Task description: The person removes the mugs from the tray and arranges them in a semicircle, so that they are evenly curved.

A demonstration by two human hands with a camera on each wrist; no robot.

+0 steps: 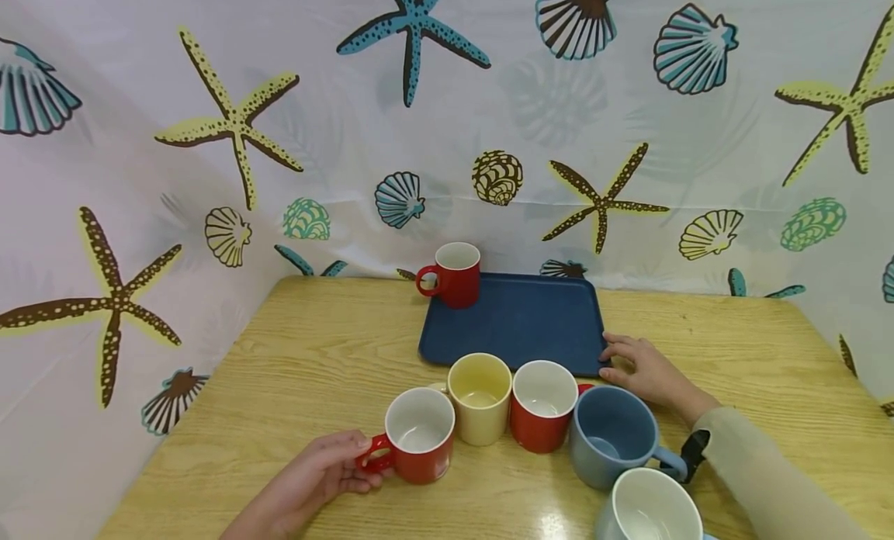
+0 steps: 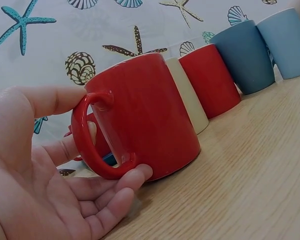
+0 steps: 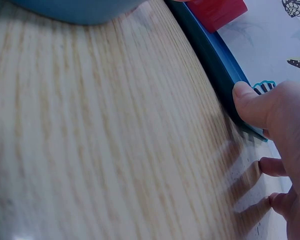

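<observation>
By its handle, my left hand (image 1: 317, 470) holds a red mug (image 1: 421, 455) with a white inside, upright on the table. In the left wrist view, thumb and fingers are around that handle (image 2: 82, 135). My right hand (image 1: 646, 373) touches the front right corner of a dark blue tray (image 1: 538, 315), its thumb (image 3: 247, 100) against the tray's edge and the other fingers spread beside it. Another red mug (image 1: 461, 284) stands upright on the tray's back left corner. Beside the held mug stand a cream mug (image 1: 480, 424) and a third red mug (image 1: 538, 431).
To the right, a grey-blue mug (image 1: 594, 455) stands close to my right wrist, with a light blue mug (image 1: 615, 517) in front of it, partly cut off. A white cloth (image 1: 335, 144) printed with starfish and shells hangs around the wooden table (image 1: 321, 346).
</observation>
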